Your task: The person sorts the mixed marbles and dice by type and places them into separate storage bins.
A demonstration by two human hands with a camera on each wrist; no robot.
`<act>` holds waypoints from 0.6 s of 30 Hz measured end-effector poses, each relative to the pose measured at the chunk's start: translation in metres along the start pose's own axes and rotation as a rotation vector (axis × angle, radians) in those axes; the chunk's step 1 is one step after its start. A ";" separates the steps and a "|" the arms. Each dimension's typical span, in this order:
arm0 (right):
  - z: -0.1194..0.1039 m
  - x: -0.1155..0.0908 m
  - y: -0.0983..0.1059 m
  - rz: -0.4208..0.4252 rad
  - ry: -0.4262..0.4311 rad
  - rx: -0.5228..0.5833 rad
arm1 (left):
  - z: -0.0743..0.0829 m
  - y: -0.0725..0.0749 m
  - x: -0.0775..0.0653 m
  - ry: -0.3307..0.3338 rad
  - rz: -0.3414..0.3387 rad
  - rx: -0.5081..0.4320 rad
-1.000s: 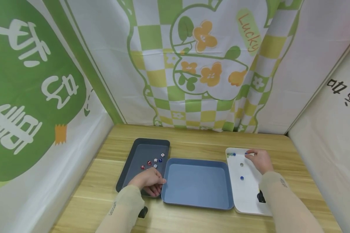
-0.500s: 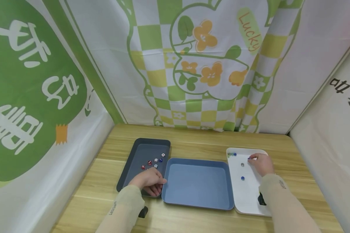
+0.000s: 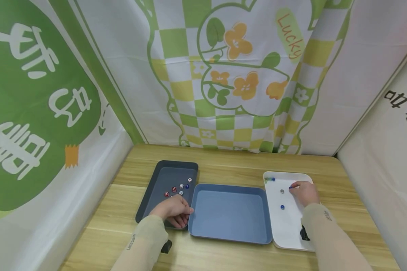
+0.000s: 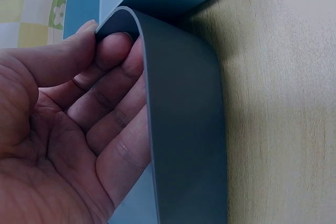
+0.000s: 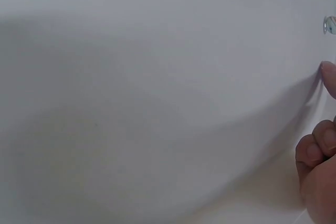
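Note:
In the head view my left hand [image 3: 174, 210] reaches into the dark grey tray [image 3: 146, 201], thumb over the rim beside the blue tray. The left wrist view shows its curled fingers [image 4: 110, 98] inside the wall of that tray, pinching the rim near a corner. My right hand [image 3: 305, 192] is over the white tray [image 3: 291, 229], pinching a small blue marble [image 3: 290, 187] between thumb and fingertips. A clear marble [image 3: 282, 191] and another blue marble [image 3: 282, 207] lie close by. In the right wrist view the hand [image 5: 320, 166] is partly cut off and the pinched marble is hidden.
The blue tray [image 3: 230, 190] stands between the other two. Several red, white and blue dice [image 3: 181, 186] lie in the dark grey tray. More small marbles [image 3: 270, 179] sit in the white tray's far left corner. A patterned curtain [image 3: 237, 131] hangs behind the wooden table [image 3: 230, 165].
My right hand has come a little nearer and to the right from the white tray's far edge, with the blue marble still pinched. The left hand has stayed in place.

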State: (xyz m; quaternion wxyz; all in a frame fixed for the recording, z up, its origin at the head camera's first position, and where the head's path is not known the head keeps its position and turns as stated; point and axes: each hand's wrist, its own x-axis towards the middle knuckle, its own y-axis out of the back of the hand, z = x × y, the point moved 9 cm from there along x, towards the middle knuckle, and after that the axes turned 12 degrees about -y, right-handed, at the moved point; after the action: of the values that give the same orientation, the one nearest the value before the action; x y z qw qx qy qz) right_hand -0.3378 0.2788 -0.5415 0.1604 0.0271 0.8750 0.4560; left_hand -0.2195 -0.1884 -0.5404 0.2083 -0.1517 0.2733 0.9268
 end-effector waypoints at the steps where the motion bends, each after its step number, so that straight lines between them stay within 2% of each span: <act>1: 0.000 0.000 0.000 -0.001 -0.003 0.004 | 0.000 0.000 0.000 0.001 0.000 0.001; 13: 0.009 -0.001 -0.003 -0.021 -0.051 0.016 | 0.004 -0.002 0.001 -0.013 -0.002 0.012; 15: 0.010 -0.002 -0.002 -0.026 -0.046 0.006 | 0.006 -0.003 0.002 -0.034 -0.002 0.021; 18: 0.007 -0.003 0.004 -0.016 0.009 -0.025 | 0.011 -0.004 0.004 -0.096 0.018 0.069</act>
State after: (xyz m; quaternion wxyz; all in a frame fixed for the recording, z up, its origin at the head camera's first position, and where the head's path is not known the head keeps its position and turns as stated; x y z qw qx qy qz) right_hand -0.3334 0.2862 -0.5411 0.1604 0.0161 0.8701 0.4658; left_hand -0.2230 -0.1777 -0.5348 0.2178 -0.0973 0.2960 0.9249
